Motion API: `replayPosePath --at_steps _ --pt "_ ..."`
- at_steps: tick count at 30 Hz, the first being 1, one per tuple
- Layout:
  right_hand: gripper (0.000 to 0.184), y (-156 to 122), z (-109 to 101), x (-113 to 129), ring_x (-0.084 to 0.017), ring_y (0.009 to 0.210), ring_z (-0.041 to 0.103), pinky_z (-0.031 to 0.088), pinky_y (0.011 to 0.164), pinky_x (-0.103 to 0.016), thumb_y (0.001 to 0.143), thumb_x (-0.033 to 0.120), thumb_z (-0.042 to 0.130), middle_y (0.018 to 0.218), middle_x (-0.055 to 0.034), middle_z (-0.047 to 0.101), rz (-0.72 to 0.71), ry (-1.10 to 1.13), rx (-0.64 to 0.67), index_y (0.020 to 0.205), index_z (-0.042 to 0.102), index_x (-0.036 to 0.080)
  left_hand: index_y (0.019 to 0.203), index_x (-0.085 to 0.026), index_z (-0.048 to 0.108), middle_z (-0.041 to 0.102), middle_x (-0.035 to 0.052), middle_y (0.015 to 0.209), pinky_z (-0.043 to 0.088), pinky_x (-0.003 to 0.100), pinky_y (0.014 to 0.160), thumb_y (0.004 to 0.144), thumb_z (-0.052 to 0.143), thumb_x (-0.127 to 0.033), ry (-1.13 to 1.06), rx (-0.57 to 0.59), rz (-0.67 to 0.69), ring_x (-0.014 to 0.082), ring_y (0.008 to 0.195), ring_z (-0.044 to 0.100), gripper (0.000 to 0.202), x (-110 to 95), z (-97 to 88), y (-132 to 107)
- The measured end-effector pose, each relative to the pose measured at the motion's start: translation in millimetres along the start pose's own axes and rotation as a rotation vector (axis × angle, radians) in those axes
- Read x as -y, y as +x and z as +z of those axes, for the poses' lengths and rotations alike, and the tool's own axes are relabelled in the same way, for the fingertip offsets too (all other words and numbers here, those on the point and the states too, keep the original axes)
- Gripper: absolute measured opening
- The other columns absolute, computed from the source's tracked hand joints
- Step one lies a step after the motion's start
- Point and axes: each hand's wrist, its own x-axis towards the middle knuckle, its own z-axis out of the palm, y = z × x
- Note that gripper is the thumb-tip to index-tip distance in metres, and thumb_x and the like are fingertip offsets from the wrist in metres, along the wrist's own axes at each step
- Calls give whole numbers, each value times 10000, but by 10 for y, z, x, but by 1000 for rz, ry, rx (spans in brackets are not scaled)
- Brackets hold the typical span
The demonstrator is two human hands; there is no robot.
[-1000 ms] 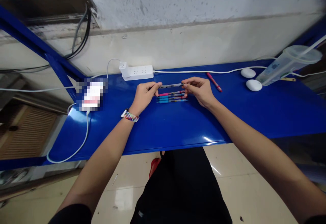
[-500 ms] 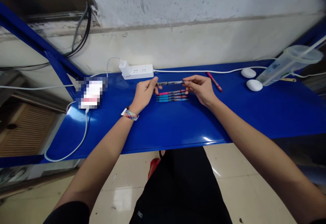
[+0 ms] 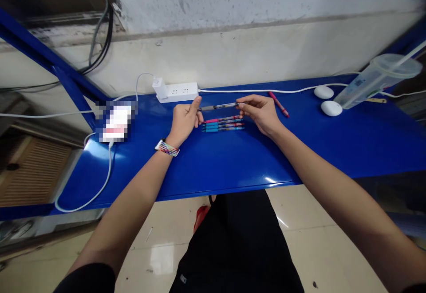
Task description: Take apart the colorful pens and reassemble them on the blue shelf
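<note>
Between my two hands a black and clear pen is held level, just above the blue shelf. My left hand pinches its dark grip end at the left, thumb raised along it. With thumb and fingertips, my right hand grips the other end. Below it, several pens lie side by side on the shelf: a pink-gripped pen at the back and blue-gripped pens in front. A red pen rests apart, slanting behind my right hand.
A white power strip with a plugged-in charger stands by the wall, its cord running right. A blurred phone on a white cable lies left. Two white rounded objects, the front one, sit near a tilted clear plastic container. The blue shelf has a front edge.
My left hand has shifted slightly left along the pen, showing more of its dark grip. My right hand keeps its hold. The whole view has moved a little.
</note>
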Motion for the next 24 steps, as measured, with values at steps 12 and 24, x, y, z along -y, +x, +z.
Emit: replayPosePath --at_steps 12,24 --pt "178 60 -36 16 -171 733 684 634 706 -358 736 301 956 853 -31 788 -2 101 -67 897 888 269 723 -229 711 725 24 633 615 310 734 1106 664 -518 -55 -32 72 136 652 720 482 68 -33 77" --pt "40 133 -127 24 -121 648 618 557 595 -255 793 219 858 739 -25 708 59 194 -208 829 861 236 1043 -243 836 852 72 961 682 311 817 951 874 -399 -214 -103 32 173 859 815 185 212 -38 143"
